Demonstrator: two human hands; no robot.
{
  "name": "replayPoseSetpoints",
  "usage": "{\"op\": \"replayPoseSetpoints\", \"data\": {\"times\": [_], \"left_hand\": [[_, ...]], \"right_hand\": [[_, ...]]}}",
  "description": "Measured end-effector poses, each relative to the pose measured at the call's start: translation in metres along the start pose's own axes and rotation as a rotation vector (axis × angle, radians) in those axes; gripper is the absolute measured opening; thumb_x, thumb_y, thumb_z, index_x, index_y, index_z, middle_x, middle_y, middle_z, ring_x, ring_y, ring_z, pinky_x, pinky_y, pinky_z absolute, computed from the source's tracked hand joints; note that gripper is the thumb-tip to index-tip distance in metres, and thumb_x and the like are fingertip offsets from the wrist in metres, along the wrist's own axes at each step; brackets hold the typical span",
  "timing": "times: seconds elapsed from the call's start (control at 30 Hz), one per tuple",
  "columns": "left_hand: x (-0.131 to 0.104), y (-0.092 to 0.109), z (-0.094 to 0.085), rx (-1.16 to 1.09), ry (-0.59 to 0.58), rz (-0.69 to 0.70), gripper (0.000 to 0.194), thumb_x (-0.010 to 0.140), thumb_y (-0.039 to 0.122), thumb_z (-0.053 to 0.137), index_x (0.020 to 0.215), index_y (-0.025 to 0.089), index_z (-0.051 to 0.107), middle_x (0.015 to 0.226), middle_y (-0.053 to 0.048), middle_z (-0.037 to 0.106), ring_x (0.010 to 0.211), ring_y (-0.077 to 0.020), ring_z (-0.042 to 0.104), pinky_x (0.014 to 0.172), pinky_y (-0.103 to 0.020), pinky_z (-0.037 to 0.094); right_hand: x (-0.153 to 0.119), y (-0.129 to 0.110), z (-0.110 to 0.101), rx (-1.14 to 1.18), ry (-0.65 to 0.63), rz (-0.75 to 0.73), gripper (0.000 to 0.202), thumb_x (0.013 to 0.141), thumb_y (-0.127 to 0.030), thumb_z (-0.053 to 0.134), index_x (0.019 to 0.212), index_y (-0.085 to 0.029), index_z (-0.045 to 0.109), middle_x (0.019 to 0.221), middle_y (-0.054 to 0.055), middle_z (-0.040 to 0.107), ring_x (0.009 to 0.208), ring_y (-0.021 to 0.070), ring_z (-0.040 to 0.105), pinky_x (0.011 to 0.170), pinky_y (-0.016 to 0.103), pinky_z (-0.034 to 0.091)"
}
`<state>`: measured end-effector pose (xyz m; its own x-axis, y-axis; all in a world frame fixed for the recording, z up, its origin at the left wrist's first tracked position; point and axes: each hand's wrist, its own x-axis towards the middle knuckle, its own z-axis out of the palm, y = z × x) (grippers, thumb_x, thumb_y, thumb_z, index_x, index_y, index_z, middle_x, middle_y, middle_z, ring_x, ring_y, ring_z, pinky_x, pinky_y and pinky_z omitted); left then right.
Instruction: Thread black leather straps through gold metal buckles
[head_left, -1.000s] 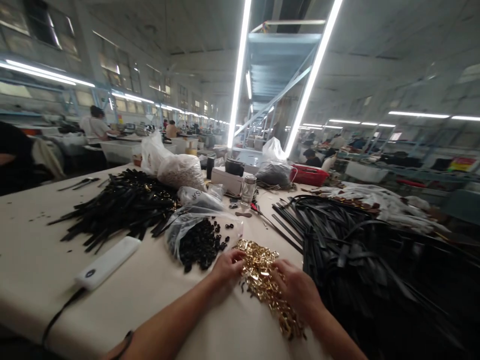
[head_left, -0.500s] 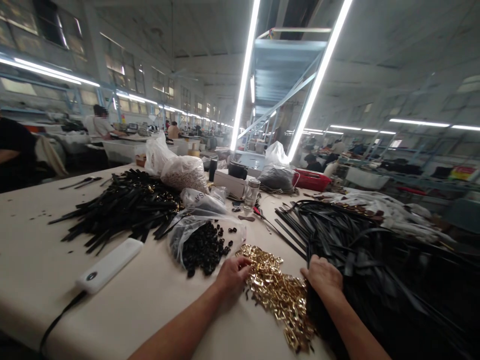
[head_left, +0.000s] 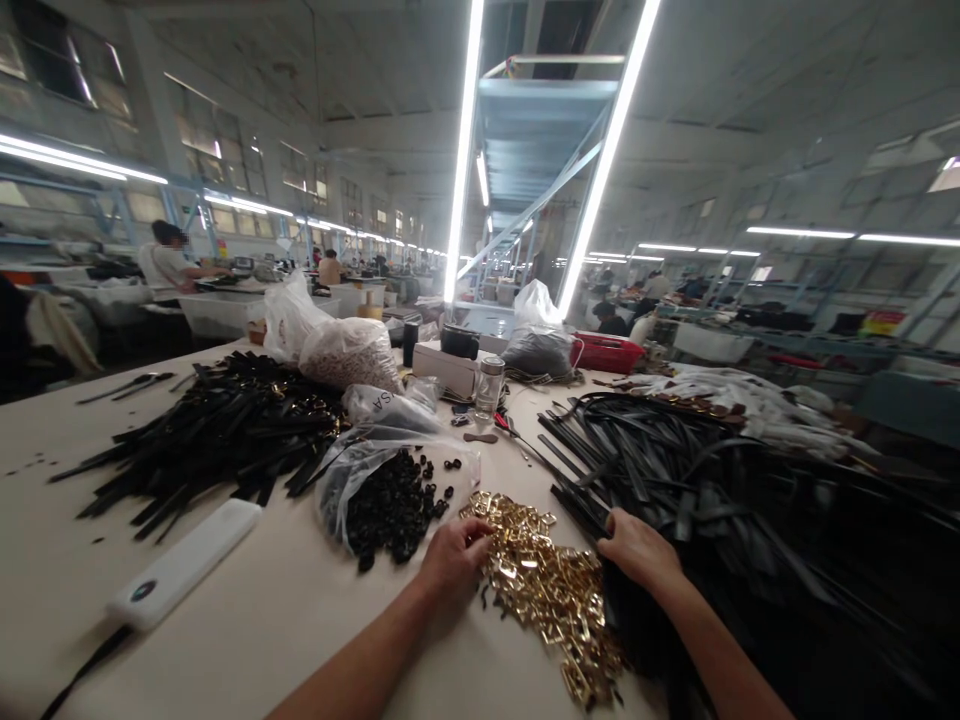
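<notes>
A heap of gold metal buckles (head_left: 551, 585) lies on the table between my two hands. At its left edge is my left hand (head_left: 454, 552), thumb and fingers drawn together against the buckles; whatever sits between the fingertips is too small to make out. My right hand (head_left: 639, 548) is closed on a black strap (head_left: 606, 500) at the near left side of a large pile of black straps (head_left: 690, 490). Left of the buckles, small black loops (head_left: 394, 510) spill from a clear plastic bag (head_left: 334, 490).
Black strap pieces with gold fittings (head_left: 217, 430) are heaped on the left. A white corded device (head_left: 187, 560) lies before them. Behind stand a filled plastic bag (head_left: 349, 350), a glass jar (head_left: 489, 388), a white box (head_left: 442, 370) and a red basket (head_left: 611, 352). Other people work farther off.
The view has turned slightly right, so everything sits farther left. My right hand has shifted a little over the strap pile's edge; my left hand stays at the buckles.
</notes>
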<state>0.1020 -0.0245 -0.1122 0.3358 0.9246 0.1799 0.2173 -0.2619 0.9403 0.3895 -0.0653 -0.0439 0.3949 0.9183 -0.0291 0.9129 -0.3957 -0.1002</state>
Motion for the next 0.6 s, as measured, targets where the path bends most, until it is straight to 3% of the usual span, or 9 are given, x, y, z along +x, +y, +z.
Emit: {"op": "replayPoseSetpoints", "data": {"times": [0.17, 0.3, 0.37, 0.43, 0.53, 0.6], "left_hand": [[-0.001, 0.002, -0.002, 0.011, -0.019, 0.015, 0.024, 0.077, 0.032, 0.059, 0.088, 0.017, 0.073, 0.08, -0.008, 0.072, 0.072, -0.0212, 0.062, 0.066, -0.029, 0.045], [-0.001, 0.002, -0.001, -0.021, -0.013, 0.016, 0.023, 0.078, 0.034, 0.06, 0.087, 0.017, 0.073, 0.081, -0.008, 0.071, 0.073, -0.0209, 0.062, 0.066, -0.029, 0.045], [0.0, 0.0, 0.0, -0.095, -0.012, -0.008, 0.026, 0.078, 0.039, 0.06, 0.084, 0.015, 0.072, 0.074, -0.007, 0.069, 0.066, -0.0189, 0.061, 0.06, -0.028, 0.045], [0.003, -0.002, 0.001, -0.219, -0.034, -0.059, 0.037, 0.079, 0.048, 0.059, 0.087, 0.014, 0.069, 0.066, -0.004, 0.066, 0.054, -0.0157, 0.059, 0.05, -0.025, 0.042], [0.008, -0.001, -0.003, -0.421, -0.019, -0.144, 0.06, 0.075, 0.065, 0.054, 0.103, 0.013, 0.064, 0.06, -0.001, 0.062, 0.041, -0.0113, 0.052, 0.038, -0.021, 0.031], [0.011, 0.0, -0.007, -0.534, 0.047, -0.18, 0.07, 0.074, 0.071, 0.05, 0.109, 0.011, 0.061, 0.06, -0.001, 0.062, 0.039, -0.0096, 0.05, 0.037, -0.02, 0.028]], "right_hand": [[-0.004, -0.002, 0.003, 0.049, 0.095, -0.015, 0.024, 0.088, -0.04, 0.05, 0.081, -0.019, 0.062, 0.091, 0.009, 0.07, 0.088, 0.0233, 0.067, 0.063, 0.027, 0.04], [-0.015, -0.01, -0.002, -0.007, 0.273, -0.026, 0.029, 0.095, -0.033, 0.042, 0.079, -0.019, 0.061, 0.09, 0.009, 0.068, 0.081, 0.0204, 0.066, 0.06, 0.027, 0.039], [-0.026, -0.022, -0.007, 0.074, 0.329, -0.054, 0.031, 0.095, -0.033, 0.038, 0.078, -0.019, 0.06, 0.087, 0.008, 0.067, 0.075, 0.0193, 0.065, 0.058, 0.026, 0.038], [-0.039, -0.038, -0.009, 0.321, 0.284, -0.136, 0.037, 0.096, -0.038, 0.035, 0.076, -0.019, 0.06, 0.077, 0.005, 0.067, 0.069, 0.0177, 0.063, 0.058, 0.025, 0.039], [-0.06, -0.066, 0.0, 0.82, 0.071, -0.344, 0.047, 0.094, -0.048, 0.032, 0.07, -0.019, 0.059, 0.063, 0.002, 0.064, 0.06, 0.0159, 0.062, 0.058, 0.024, 0.044], [-0.072, -0.08, 0.013, 1.024, -0.092, -0.438, 0.048, 0.092, -0.052, 0.035, 0.066, -0.018, 0.058, 0.059, 0.001, 0.062, 0.055, 0.0151, 0.06, 0.054, 0.023, 0.045]]}}
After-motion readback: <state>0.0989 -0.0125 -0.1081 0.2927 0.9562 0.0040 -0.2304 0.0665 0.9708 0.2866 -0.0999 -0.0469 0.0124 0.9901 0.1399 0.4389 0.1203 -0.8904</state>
